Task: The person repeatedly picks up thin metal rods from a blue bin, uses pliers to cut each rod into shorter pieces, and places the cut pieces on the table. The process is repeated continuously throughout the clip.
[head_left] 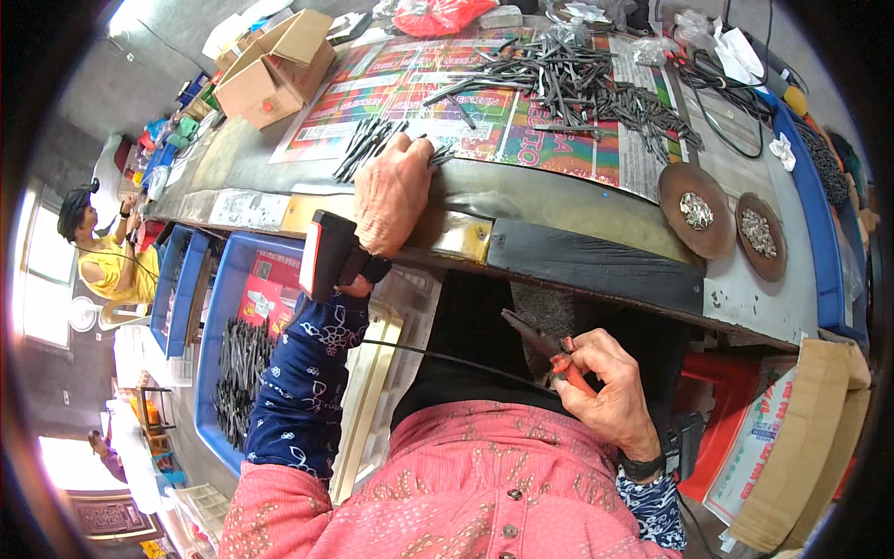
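Head view, looking down over a pink shirt front at a cluttered worktop (596, 252). The left hand (391, 191) lies palm down at the near edge of the worktop, its fingers curled over a small bundle of dark thin rods (371, 142) that lie on a bright printed sheet (410, 93); whether the fingers actually pinch a rod cannot be told, since they are hidden under the hand. A black and red device (326, 256) is strapped at that wrist, above a blue patterned sleeve (307, 373).

The right hand (605, 391) is low and near, below the edge of the worktop, its fingers clenched round the orange handles of a pair of pliers (549, 349), whose dark tip points up and to the left. A thin black wire (447, 359) runs from the left sleeve across to the right hand.

Farther off on the printed sheet lies a large loose heap of rods (577, 84). To the right stand two round brown dishes (694, 210) holding small silvery parts. A blue crate (223, 307) with more dark rods sits low on the left, and an open cardboard box (275, 65) stands at the far left of the worktop. Another person in yellow (102, 252) sits far left.
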Available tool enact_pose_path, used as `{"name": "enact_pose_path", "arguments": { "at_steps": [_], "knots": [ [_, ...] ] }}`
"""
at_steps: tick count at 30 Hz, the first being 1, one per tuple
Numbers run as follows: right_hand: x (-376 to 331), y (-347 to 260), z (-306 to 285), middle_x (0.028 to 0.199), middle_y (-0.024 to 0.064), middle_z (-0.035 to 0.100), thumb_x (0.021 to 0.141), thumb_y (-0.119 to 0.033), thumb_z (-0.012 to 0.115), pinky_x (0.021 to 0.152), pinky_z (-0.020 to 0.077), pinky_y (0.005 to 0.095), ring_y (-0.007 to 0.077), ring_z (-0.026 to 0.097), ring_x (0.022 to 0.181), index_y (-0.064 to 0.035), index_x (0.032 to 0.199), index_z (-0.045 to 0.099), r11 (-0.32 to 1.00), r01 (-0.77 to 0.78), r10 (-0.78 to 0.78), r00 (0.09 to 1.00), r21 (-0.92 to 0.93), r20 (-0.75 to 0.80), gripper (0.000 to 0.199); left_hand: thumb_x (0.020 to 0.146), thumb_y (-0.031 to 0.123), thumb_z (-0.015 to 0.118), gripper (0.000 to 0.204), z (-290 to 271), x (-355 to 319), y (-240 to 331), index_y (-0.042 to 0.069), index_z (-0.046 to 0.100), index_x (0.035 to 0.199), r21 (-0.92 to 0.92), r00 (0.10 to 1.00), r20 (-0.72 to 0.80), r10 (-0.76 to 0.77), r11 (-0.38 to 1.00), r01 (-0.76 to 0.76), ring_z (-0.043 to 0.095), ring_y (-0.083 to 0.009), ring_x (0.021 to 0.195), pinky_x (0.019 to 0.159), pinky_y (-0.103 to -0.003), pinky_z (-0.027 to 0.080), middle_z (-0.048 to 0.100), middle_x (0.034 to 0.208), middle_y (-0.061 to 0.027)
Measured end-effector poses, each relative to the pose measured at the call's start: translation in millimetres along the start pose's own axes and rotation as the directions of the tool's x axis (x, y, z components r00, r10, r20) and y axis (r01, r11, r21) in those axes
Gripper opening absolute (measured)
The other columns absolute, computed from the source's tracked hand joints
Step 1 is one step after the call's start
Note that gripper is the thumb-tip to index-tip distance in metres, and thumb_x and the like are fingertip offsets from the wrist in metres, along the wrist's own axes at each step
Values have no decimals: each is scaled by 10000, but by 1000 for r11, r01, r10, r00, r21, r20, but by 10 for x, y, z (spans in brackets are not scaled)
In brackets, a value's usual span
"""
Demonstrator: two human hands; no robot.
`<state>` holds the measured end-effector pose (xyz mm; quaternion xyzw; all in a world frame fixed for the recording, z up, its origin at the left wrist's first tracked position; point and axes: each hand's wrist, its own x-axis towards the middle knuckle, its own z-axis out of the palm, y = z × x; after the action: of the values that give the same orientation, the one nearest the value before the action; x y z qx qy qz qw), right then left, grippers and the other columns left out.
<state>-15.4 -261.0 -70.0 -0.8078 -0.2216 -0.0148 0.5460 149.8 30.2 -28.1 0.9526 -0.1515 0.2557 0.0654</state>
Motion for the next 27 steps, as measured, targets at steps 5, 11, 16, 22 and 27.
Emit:
{"name": "enact_pose_path", "arguments": {
  "at_steps": [5, 11, 16, 22, 27],
  "knots": [
    [-1, 30, 21, 921, 136, 610, 674, 37, 714, 683, 496, 315, 240, 604, 792, 25, 845, 618, 1000, 5, -5, 1000, -14, -10, 196, 852, 123, 692, 157, 28, -10, 26, 67, 621, 980, 68, 1000, 25, 2, 998, -3, 626, -377, 809, 658, -459, 501, 583, 899, -134],
    [-3, -9, 15, 939, 146, 611, 664, 38, 716, 725, 512, 331, 264, 617, 828, 26, 850, 618, 999, 27, -28, 999, -30, -19, 210, 848, 75, 675, 130, -54, -58, 87, 51, 612, 960, -73, 998, -64, 27, 997, -32, 632, -366, 786, 665, -429, 506, 614, 895, -150],
    [3, -130, -36, 940, 146, 620, 664, 1, 741, 759, 513, 394, 319, 625, 887, -19, 847, 648, 989, 74, -90, 988, -129, -125, 206, 862, 65, 681, 116, -358, -224, 274, 28, 621, 954, -337, 996, -74, -43, 941, 16, 625, -270, 661, 624, -351, 485, 638, 760, -144],
    [52, -277, -48, 954, 131, 595, 662, -6, 757, 695, 471, 406, 307, 573, 809, -35, 879, 637, 895, 201, -302, 930, -397, -211, 249, 970, 116, 645, 140, -696, -664, 680, 22, 660, 1072, -884, 897, 410, -163, 169, 435, 444, -1, 521, 463, -164, 304, 673, 764, -12],
    [36, -409, -31, 985, 120, 578, 649, 31, 727, 738, 466, 399, 292, 559, 846, -39, 827, 561, 817, 224, -379, 903, -531, -203, 254, 988, 96, 607, 111, -751, -901, 796, 13, 626, 1059, -827, 851, 524, -45, -265, 495, 387, -19, 460, 416, -174, 268, 680, 798, -97]
  ]
}}
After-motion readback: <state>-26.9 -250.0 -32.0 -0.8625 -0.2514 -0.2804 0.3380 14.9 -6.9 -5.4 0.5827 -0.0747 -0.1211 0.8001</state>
